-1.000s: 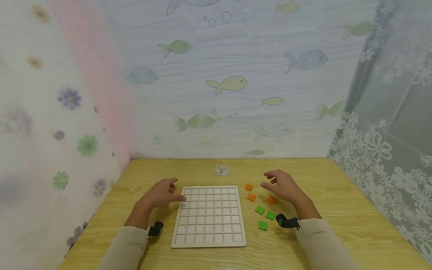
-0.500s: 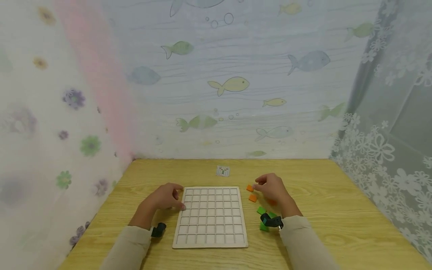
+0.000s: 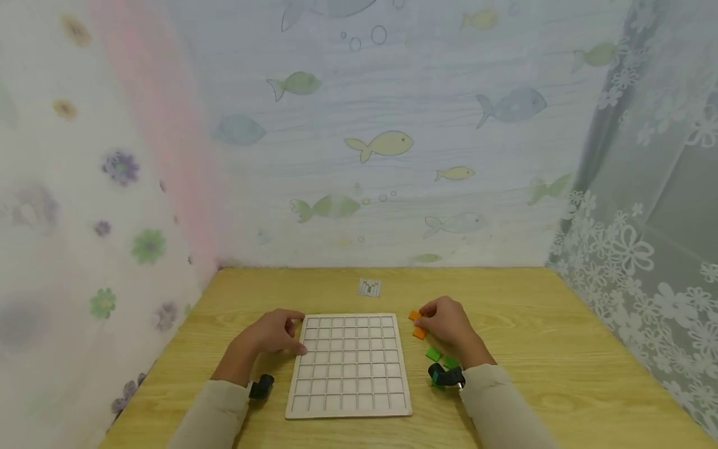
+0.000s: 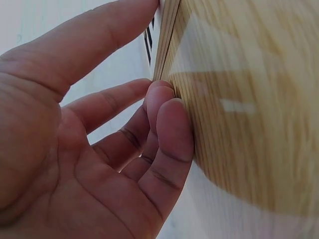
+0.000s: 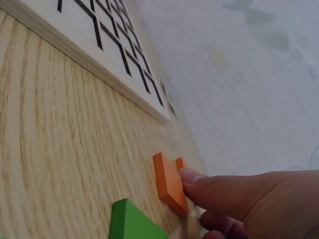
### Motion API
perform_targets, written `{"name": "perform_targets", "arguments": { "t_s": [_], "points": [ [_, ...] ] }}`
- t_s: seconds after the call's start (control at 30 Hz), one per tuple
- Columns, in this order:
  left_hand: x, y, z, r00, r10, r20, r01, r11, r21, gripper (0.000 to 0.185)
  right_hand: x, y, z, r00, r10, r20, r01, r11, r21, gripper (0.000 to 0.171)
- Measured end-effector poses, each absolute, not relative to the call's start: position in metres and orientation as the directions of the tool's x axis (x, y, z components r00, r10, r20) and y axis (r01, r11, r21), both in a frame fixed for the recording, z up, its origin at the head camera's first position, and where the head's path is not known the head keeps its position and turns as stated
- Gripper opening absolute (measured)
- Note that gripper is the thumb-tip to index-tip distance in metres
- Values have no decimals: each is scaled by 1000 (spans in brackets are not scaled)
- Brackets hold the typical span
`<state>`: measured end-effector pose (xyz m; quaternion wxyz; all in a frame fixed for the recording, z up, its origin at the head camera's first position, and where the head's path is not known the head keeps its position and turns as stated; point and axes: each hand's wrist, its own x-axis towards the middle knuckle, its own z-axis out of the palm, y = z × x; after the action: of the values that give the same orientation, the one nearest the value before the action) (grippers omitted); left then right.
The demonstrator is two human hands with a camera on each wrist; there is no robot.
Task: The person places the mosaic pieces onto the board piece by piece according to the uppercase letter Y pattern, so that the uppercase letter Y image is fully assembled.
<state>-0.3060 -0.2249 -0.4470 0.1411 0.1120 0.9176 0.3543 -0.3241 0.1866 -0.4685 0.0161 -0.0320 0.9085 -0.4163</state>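
Observation:
A pale wooden grid board lies flat on the table. My left hand rests at its left edge. In the left wrist view the thumb and the loosely bent fingertips touch the board's edge. My right hand is right of the board, over the loose tiles. One fingertip touches the edge of an orange tile, and a second orange tile lies just beyond it. Green tiles lie nearer to me, partly hidden by the wrist.
A small printed pattern card lies behind the board. The wooden table is closed in by fish-patterned and floral curtains at the back and both sides. Black wrist cameras sit on both sleeves.
My right hand has moved left and lowered onto the orange tiles, covering the third orange tile and some green ones. The left hand has stayed at the board's left edge.

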Motion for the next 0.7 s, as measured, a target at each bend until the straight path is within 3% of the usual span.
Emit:
{"name": "perform_targets", "arguments": {
  "t_s": [0.7],
  "points": [
    [-304, -224, -442, -917, 351, -187, 124, 699, 705, 85, -325, 186, -465, -997, -70, 19, -63, 697, -714, 25]
  ]
}}
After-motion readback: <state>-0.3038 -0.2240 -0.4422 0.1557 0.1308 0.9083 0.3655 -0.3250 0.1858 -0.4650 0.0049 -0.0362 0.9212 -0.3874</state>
